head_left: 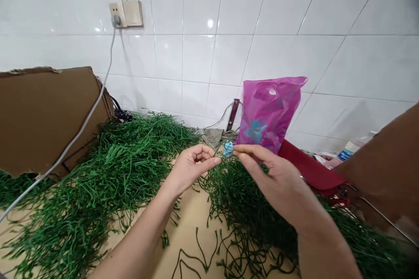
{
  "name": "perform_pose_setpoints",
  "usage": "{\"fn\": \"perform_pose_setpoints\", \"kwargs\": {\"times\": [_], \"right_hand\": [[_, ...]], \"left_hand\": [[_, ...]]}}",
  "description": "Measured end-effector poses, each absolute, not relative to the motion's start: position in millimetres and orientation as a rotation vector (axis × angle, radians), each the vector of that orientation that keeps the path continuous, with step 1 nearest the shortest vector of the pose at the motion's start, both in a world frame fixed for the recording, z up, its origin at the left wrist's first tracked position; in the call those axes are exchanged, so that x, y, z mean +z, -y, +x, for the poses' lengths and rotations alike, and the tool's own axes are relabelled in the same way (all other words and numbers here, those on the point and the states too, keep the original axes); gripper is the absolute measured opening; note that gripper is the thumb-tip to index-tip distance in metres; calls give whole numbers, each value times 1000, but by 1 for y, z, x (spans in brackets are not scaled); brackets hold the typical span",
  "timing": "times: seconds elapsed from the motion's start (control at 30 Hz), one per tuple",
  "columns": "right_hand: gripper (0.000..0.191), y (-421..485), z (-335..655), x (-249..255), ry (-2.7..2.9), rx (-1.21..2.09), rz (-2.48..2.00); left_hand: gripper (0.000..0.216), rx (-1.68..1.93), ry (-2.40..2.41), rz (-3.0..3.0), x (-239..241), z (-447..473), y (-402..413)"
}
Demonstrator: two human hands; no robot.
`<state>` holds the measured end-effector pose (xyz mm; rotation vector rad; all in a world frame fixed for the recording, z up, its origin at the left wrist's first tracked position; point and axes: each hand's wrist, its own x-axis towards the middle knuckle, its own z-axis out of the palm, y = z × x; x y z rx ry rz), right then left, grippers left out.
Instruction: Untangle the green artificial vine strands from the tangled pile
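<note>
Our left hand (191,170) and our right hand (278,178) are raised apart above the table in the head view, with a small blue twisted piece (228,148) hanging between them, just off the right forefinger's tip. Left fingertips curl toward the thumb, and right forefinger and thumb reach toward the piece; we cannot tell whether either hand is clamped on it or on a thin strand. Holding it up seems to keep it clear of the tangle below. Loose green strands (98,174) lie heaped across the tan tabletop (193,213), probably spread out so they stay within reach on both sides. Behind them, a cardboard sheet (42,117) leans at the left, apparently propped out of the way, and a white cable (88,100) runs down from a wall socket (116,19). A magenta plastic bag (268,113) stands against the tiled wall (196,56), beside a red flap (310,165).
</note>
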<state>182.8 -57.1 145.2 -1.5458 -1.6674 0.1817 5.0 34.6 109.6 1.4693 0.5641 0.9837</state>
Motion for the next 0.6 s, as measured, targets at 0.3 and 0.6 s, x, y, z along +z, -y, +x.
{"fn": "perform_pose_setpoints", "kwargs": {"times": [0.3, 0.6], "right_hand": [[22, 27, 170, 108, 1807, 627, -1417], [39, 29, 161, 77, 1996, 1077, -1285]], "left_hand": [[30, 879, -617, 1641, 86, -8, -34], [35, 682, -666, 1319, 51, -24, -13]]}}
